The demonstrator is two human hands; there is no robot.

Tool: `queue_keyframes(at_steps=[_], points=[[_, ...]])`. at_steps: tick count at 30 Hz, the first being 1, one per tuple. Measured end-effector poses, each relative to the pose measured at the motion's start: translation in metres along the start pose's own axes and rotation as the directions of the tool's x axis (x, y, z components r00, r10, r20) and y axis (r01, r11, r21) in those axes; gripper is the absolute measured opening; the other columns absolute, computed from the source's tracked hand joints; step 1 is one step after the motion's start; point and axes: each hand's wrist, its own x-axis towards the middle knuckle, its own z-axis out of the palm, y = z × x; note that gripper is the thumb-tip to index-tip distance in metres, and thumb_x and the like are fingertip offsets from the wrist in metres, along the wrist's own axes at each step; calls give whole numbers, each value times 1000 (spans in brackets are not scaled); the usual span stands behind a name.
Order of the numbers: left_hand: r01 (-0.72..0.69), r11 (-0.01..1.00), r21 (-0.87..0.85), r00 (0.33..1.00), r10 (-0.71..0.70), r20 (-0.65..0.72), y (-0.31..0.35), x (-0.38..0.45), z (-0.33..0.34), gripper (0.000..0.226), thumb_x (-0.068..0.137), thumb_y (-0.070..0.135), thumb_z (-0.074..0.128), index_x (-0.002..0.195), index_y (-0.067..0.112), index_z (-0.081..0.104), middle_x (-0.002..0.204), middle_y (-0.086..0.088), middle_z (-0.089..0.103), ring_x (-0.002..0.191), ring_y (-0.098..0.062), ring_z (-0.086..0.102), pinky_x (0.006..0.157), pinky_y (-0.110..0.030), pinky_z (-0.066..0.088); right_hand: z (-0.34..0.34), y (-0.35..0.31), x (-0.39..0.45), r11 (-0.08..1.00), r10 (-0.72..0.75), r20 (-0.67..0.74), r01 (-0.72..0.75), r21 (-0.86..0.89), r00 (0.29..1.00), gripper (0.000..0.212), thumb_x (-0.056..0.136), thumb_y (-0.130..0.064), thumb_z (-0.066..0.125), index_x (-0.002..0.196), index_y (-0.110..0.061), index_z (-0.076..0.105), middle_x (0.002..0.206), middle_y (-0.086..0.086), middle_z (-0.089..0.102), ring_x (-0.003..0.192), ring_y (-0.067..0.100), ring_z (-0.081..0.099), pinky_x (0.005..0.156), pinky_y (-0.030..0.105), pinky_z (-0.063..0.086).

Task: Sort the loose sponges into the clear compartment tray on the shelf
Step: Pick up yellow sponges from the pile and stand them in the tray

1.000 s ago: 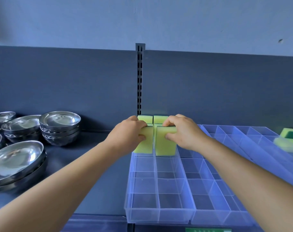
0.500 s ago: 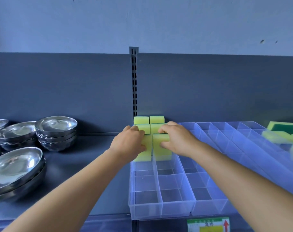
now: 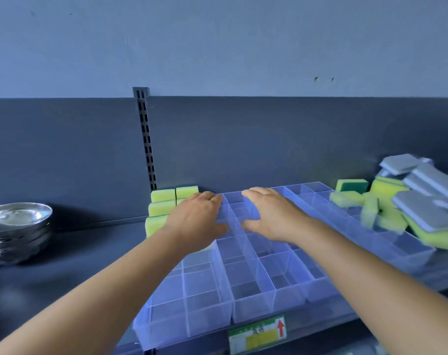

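Observation:
The clear compartment tray [image 3: 246, 285] lies on the dark shelf in front of me. Several yellow sponges [image 3: 162, 206] stand upright in its far-left compartments. My left hand [image 3: 194, 224] hovers just right of them with fingers spread, hiding part of the nearest sponge. My right hand [image 3: 271, 216] floats over the tray's middle back compartments, fingers apart and holding nothing. A loose pile of yellow, green-backed and grey-backed sponges [image 3: 407, 203] lies at the tray's far right end.
Stacked steel bowls [image 3: 15, 226] sit on the shelf at the left. A slotted upright rail [image 3: 146, 139] runs up the dark back panel. A price label [image 3: 258, 334] hangs on the shelf's front edge.
Both hands have let go of the yellow sponges, which now stand in the tray, and have opened and shifted right. The view has swung right, showing the loose pile.

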Motion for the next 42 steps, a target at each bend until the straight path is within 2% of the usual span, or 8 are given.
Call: queue_keyframes(at_steps=[5, 14, 19, 24, 28, 35, 42], points=[[-53, 998, -20, 999, 53, 3, 53, 29, 6, 64, 91, 48, 53, 144, 19, 34, 145, 4, 42, 134, -18, 38, 103, -30, 37, -19, 56, -22, 997, 65, -15, -65, -31, 998, 68, 88, -39, 58, 145, -17, 29, 152, -2, 31, 139, 18, 27, 110, 31, 29], [-112, 992, -52, 994, 112, -3, 173, 89, 22, 64, 94, 48, 48, 147, 19, 30, 149, 4, 37, 137, -17, 34, 103, -33, 38, -56, 180, -54, 989, 128, -46, -131, -67, 991, 68, 89, -41, 57, 146, -18, 29, 153, -3, 29, 139, 18, 28, 107, 30, 29], [-113, 992, -52, 994, 113, -1, 231, 124, 30, 59, 94, 48, 48, 143, 18, 36, 142, 1, 44, 132, -20, 39, 99, -36, 42, -75, 245, -61, 985, 155, -73, -160, -69, 985, 66, 89, -39, 58, 146, -19, 31, 152, -3, 31, 139, 18, 29, 107, 28, 28], [-98, 992, -80, 995, 100, 22, 275, 158, 40, 57, 93, 48, 49, 139, 16, 40, 139, -1, 47, 130, -22, 42, 97, -38, 44, -89, 298, -61, 980, 187, -70, -191, -55, 980, 64, 89, -38, 57, 145, -20, 31, 152, -4, 31, 137, 19, 32, 107, 33, 32], [-110, 991, -77, 992, 114, 55, 298, 189, 56, 54, 92, 48, 51, 134, 15, 45, 131, -3, 52, 122, -23, 47, 89, -39, 49, -96, 333, -50, 974, 223, -69, -226, -32, 972, 61, 91, -36, 56, 145, -20, 33, 152, -4, 32, 138, 18, 32, 107, 33, 33], [-171, 982, -85, 978, 179, 106, 315, 243, 93, 56, 89, 46, 54, 134, 15, 45, 125, -5, 54, 119, -25, 48, 80, -37, 46, -89, 375, -17, 961, 276, -51, -277, -9, 960, 57, 93, -32, 52, 145, -18, 33, 151, -3, 33, 137, 18, 32, 108, 34, 34], [-145, 982, -124, 953, 172, 248, 317, 283, 121, 55, 85, 47, 60, 127, 14, 50, 108, -6, 62, 98, -27, 61, 71, -33, 46, -80, 401, 20, 954, 300, -38, -300, 0, 953, 49, 94, -29, 51, 141, -20, 39, 148, -4, 37, 132, 17, 38, 104, 33, 36]])
